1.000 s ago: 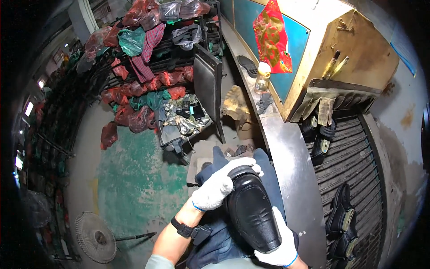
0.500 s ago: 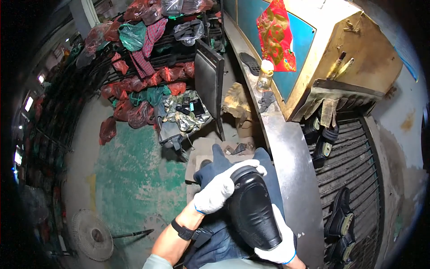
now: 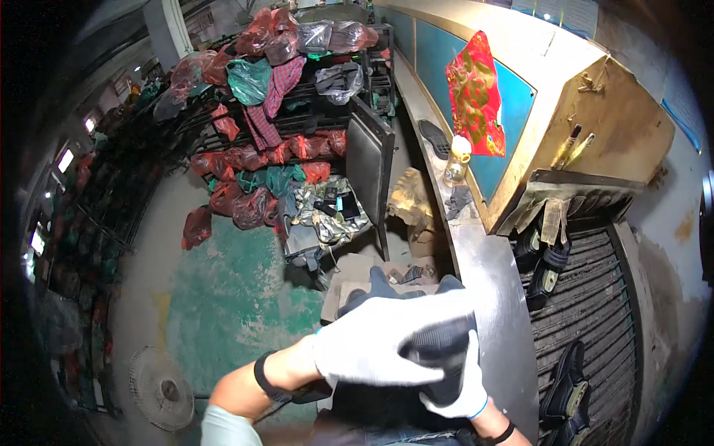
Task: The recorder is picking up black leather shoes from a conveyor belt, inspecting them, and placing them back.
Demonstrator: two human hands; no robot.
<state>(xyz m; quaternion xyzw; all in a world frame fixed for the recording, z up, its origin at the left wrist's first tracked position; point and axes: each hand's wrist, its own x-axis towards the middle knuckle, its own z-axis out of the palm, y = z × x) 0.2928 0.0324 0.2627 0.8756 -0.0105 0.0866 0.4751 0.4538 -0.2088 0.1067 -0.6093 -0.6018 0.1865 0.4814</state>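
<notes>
Left hand (image 3: 379, 338) slid across shoe sole (image 3: 439, 349) | both clamped on it | right hand (image 3: 461, 386) beneath

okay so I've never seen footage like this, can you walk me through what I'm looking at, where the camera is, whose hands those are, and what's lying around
The picture comes from a wide fisheye camera worn on a person's head, looking down, so straight edges bend near the rim. The two white-gloved hands at the bottom are that person's own. The left hand lies over the top of a black shoe sole, and the right hand holds it from below. Just right of them runs a long steel counter with a plastic bottle on it. Beside that sits a slatted conveyor carrying more black soles out of a box-shaped machine. Behind, a rack is piled with coloured plastic bags, and a fan stands on the green floor.
</notes>
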